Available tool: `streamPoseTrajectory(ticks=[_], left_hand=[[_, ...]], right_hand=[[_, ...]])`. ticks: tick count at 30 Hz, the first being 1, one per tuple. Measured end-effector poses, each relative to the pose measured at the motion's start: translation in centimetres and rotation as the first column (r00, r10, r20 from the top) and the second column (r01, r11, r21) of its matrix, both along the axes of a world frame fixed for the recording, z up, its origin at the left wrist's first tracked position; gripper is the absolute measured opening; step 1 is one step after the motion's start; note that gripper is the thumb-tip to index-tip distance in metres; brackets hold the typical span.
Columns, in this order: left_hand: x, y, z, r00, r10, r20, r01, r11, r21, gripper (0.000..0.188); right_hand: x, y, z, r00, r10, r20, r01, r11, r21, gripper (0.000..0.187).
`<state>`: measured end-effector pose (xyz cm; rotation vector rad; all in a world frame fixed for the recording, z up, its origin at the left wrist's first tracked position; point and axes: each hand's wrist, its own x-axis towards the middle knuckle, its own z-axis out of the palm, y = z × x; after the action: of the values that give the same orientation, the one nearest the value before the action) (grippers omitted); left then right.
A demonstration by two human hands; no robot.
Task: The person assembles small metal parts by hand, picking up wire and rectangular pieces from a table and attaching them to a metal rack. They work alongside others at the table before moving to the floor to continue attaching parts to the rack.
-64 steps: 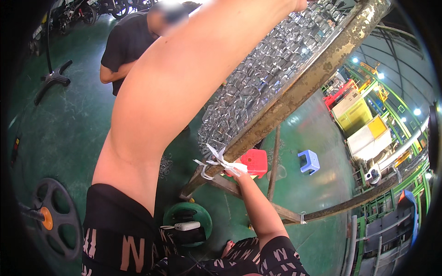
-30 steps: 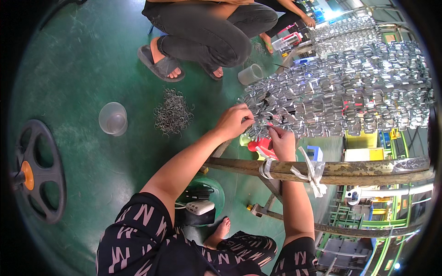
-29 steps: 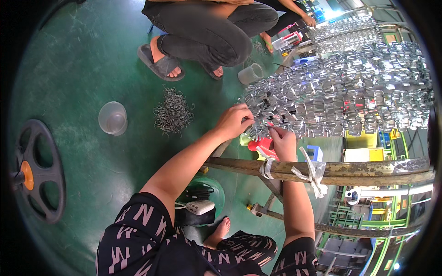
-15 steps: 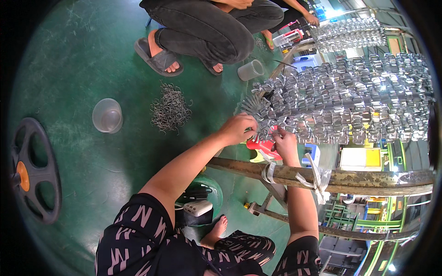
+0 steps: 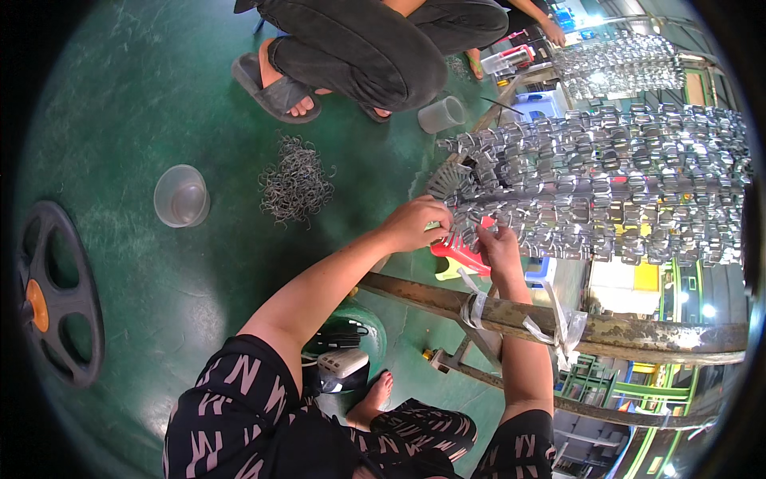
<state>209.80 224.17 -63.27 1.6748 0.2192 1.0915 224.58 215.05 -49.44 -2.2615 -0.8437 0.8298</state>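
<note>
Rows of shiny bent metal pieces (image 5: 606, 172) hang close together at the right, ending in a fan of thin metal strips (image 5: 451, 182) at their left end. My left hand (image 5: 416, 224) is closed at the lower edge of that end, fingertips curled on the thin metal pieces there. Just to its right, my right hand (image 5: 501, 249) is raised, thumb and fingers pinched together against the lowest row. Whatever lies between its fingertips is too small to make out. A loose pile of wire hooks (image 5: 295, 182) lies on the green floor, left of my hands.
A rusty pole (image 5: 519, 314) with plastic ties crosses over my right forearm. Clear plastic cups (image 5: 182, 196) (image 5: 441, 115) stand on the floor. A red container (image 5: 459, 251) is behind my hands. At the left stands a spoked wheel (image 5: 60, 295); a person in dark trousers (image 5: 367, 52) crouches opposite.
The view has shifted slightly, and the hanging metal rows sit a little lower in it. Both my hands stay at the same end of the rows, with small finger movements.
</note>
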Motion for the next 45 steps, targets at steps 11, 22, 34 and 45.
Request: streamPoseTrajectory(ticks=[11,22,34,45], left_hand=[[-0.5,0.3,0.2,0.996,-0.013,0.091,0.014,1.000,-0.003,0.009],[0.3,-0.1,0.0,0.991,-0.018,0.129,0.018,1.000,-0.001,0.010],[-0.3,-0.5,0.5,0.991,0.122,0.054,-0.116,0.987,-0.109,0.008],[0.5,-0.7,-1.2,0.965,0.258,0.041,-0.259,0.965,0.034,0.010]], right_hand=[[-2.0,0.2,-0.1,0.959,0.212,0.186,-0.215,0.977,-0.005,0.013],[-1.1,0.1,-1.2,0.878,0.254,0.406,-0.289,0.957,0.028,0.021],[-0.9,-0.3,-0.9,0.913,0.261,0.314,-0.240,0.965,-0.105,0.021],[-0.8,-0.8,-1.0,0.927,0.221,0.302,-0.205,0.975,-0.084,0.025]])
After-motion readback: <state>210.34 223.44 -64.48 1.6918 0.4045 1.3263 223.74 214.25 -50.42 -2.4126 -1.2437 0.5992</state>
